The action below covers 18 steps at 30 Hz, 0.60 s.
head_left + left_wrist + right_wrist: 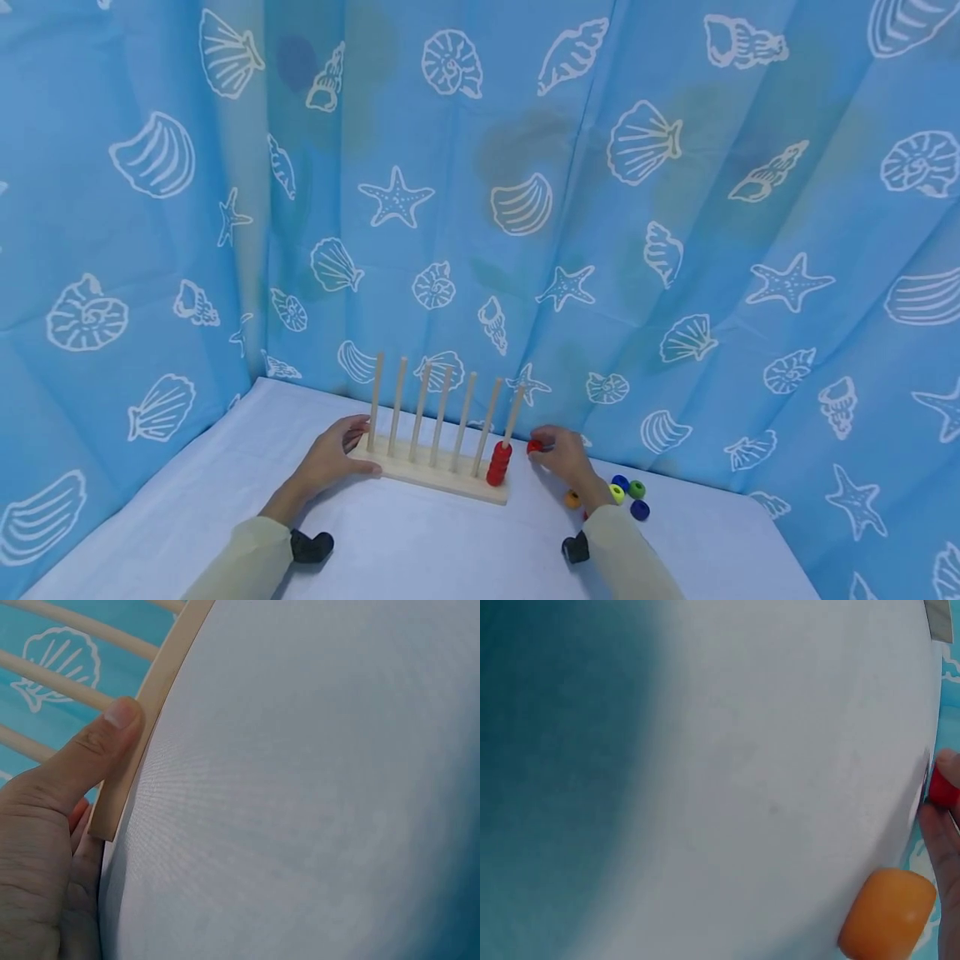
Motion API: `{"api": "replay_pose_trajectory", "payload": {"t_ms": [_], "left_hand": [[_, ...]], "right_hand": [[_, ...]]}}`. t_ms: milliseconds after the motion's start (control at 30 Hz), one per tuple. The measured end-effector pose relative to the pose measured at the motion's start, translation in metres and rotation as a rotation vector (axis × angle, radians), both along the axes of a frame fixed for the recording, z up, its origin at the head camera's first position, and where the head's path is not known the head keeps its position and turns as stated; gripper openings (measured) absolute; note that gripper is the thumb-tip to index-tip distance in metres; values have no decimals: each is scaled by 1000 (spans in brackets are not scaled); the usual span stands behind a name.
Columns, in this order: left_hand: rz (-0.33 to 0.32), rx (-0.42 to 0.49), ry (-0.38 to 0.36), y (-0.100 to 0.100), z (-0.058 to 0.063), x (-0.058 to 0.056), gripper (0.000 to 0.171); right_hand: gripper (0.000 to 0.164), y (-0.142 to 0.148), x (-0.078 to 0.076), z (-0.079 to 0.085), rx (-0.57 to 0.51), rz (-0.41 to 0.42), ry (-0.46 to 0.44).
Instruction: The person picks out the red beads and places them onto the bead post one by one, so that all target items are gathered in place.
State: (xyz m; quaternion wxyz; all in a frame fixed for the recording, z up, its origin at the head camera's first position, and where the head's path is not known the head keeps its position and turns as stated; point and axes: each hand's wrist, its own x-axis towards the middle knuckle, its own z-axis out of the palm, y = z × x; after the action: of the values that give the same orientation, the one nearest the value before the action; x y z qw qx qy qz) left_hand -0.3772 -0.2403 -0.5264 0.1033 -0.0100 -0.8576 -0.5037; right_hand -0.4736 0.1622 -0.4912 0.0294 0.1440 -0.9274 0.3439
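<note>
A wooden peg rack with several upright rods stands on the white table. Red beads are stacked on its rightmost rod; the other rods are bare. My left hand grips the rack's left end, and in the left wrist view the thumb lies along the base's edge. Just right of the rack, my right hand pinches a red bead between thumb and fingers. That red bead also shows at the right edge of the right wrist view.
Loose beads lie by the right forearm: an orange bead, a yellow bead, a green bead and blue ones. A red one is partly hidden by the sleeve. A blue shell-print curtain hangs behind the white table.
</note>
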Motion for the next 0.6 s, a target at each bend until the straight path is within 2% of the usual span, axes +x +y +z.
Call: {"api": "replay_pose_trajectory", "payload": {"t_ms": [100,233,467,600], "left_hand": [[0,1,-1,0,0,0,102],[4,-1,4,1,2,0,101],[2,-12,-1,1,1,2,101],[3,-18,2,1,1,2,100]], "right_hand": [[36,0,1,3,-9,-22,22],[33,1,3,14,-36,-17,110],[32,-2,18,47,-162,60,252],[35,-5,26,68,-197,68,331]]}}
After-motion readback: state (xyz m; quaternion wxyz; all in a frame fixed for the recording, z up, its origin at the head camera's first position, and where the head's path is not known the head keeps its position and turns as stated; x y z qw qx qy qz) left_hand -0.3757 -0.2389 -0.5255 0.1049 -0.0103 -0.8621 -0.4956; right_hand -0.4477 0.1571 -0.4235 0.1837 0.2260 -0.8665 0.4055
